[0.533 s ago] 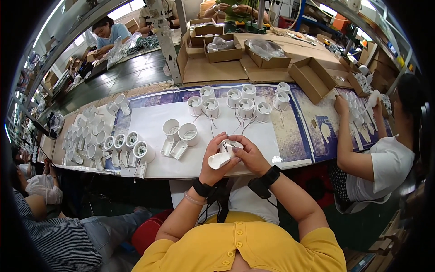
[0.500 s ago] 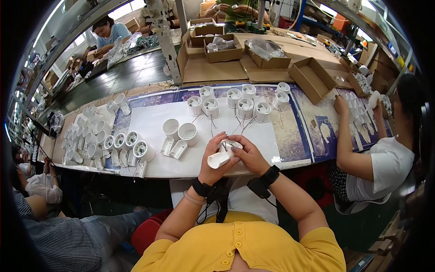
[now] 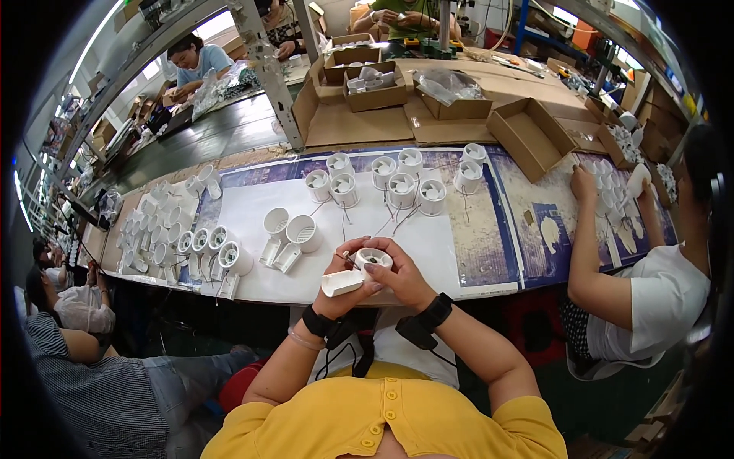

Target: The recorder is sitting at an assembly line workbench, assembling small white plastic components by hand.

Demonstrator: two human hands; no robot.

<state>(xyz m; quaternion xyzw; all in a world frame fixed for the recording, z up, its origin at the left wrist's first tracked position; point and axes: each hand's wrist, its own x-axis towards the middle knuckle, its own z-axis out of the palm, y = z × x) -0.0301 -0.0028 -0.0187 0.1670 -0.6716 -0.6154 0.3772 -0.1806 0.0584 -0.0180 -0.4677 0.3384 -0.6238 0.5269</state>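
Note:
Both hands hold a white plastic handheld-fan housing (image 3: 342,284) above the table's near edge. Its round head faces up and shows white fan blades (image 3: 372,258) inside; the half-round, hollow handle points left. My left hand (image 3: 329,304) is closed around it from below and the left, with thin wires near its fingertips. My right hand (image 3: 407,280) grips the round head from the right, thumb on its near rim. Beyond stand several white cups with fan blades (image 3: 401,190), wires trailing toward me. To the left lie two housings with handles (image 3: 303,234), their round heads showing slatted bottoms.
Several housings with green circuit boards (image 3: 234,258) stand at left, beside a crowd of white housings (image 3: 157,233). Cardboard boxes (image 3: 532,139) sit at the back. A co-worker (image 3: 650,298) handles white parts at right; other people sit at left and across. A metal post (image 3: 267,84) rises at back left.
The housing in my hands has turned, so its round head and fan blades now face up. My hands have shifted slightly left. The whole view has moved a little.

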